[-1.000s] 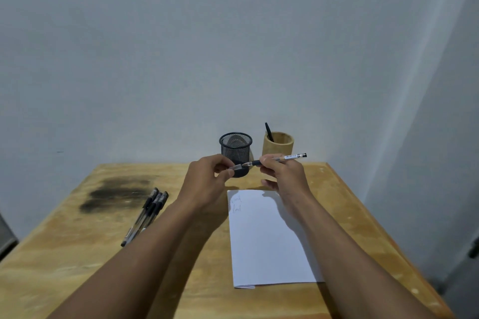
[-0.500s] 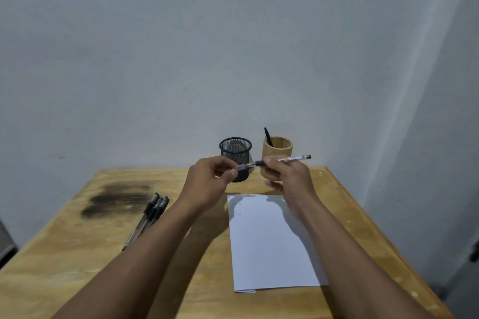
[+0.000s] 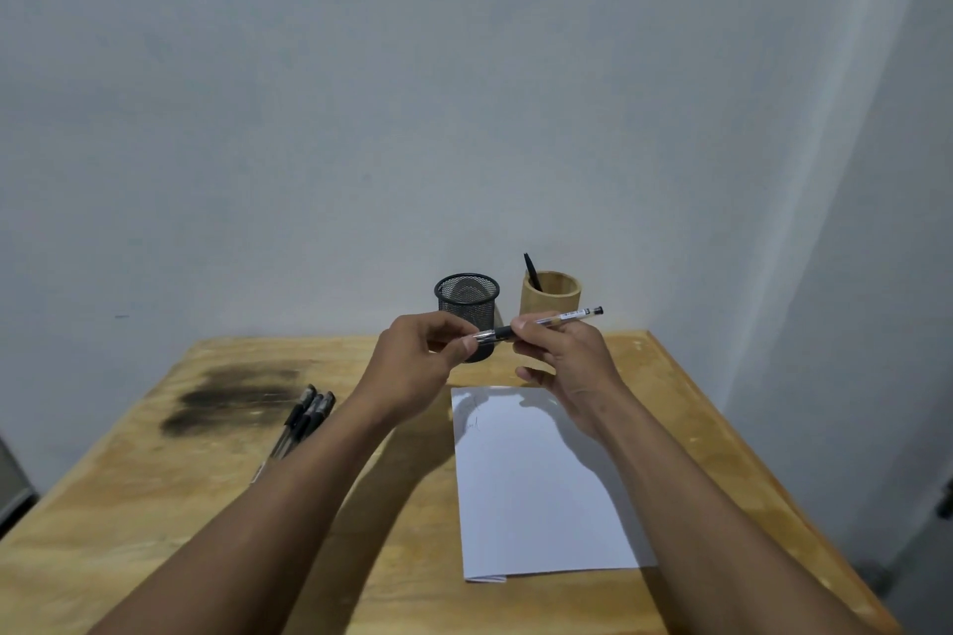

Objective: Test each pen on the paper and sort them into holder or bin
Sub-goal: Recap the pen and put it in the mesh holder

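One cam only, head-worn, wide-angle. Faces fwd and down over surface [image 3: 154, 505] toward wall [image 3: 361, 93]; forearms close, bottom of frame.

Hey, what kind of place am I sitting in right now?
Probably a plain desk set in the corner of a bare room. A worn wooden table stands against blank walls, with a sheet of paper, loose pens, a mesh cup and a wooden pen holder on it.
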### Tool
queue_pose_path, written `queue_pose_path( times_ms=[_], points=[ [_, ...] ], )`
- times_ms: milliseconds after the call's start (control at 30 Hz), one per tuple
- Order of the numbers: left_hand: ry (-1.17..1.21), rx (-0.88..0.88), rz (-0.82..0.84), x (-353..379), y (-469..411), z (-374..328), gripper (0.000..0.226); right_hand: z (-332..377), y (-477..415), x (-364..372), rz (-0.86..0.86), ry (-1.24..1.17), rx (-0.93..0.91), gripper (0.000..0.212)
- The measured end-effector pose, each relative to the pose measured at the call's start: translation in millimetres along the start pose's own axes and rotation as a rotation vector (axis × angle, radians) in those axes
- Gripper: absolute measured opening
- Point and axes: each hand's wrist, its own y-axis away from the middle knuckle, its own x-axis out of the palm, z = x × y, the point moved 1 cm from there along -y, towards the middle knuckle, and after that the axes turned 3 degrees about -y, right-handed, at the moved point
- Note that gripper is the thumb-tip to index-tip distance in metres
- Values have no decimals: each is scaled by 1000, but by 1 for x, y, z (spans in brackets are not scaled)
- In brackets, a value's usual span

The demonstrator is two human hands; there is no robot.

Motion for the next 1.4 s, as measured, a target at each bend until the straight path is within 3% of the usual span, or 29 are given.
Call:
queue_pose_path(
  times_ms=[267, 500, 633, 733, 867, 1000, 1100, 1200, 1300, 1400],
  points=[
    [117, -43, -54, 4, -2, 0, 8, -4, -1, 9, -9, -124, 26, 3],
    [154, -106, 27, -12, -6, 7, 8, 8, -4, -13, 45, 25, 51, 5],
    [107, -67, 25, -14, -11, 6, 13, 24, -11, -26, 112, 369, -67, 14],
    [100, -29, 17, -10, -16, 0, 7, 31, -14, -20, 220, 692, -114, 3],
    [118, 2, -45, -2, -24, -10, 13, 36, -25, -6, 301, 915, -212, 11],
    [128, -122, -299, 2, -31, 4, 38, 50, -48, 1, 152, 861, -304, 3],
    [-44, -227, -225, 14, -38, 28, 68, 62, -70, 9, -14, 745, -382, 7],
    [-98, -307, -143, 26, -51, 50, 94, 67, -93, 25, -56, 659, -415, 17],
    [-212, -289, -134, 33, -62, 61, 92, 59, -113, 40, -73, 664, -432, 15],
    [-199, -237, -136, 36, -68, 69, 68, 43, -128, 52, -34, 798, -350, 12]
  ],
)
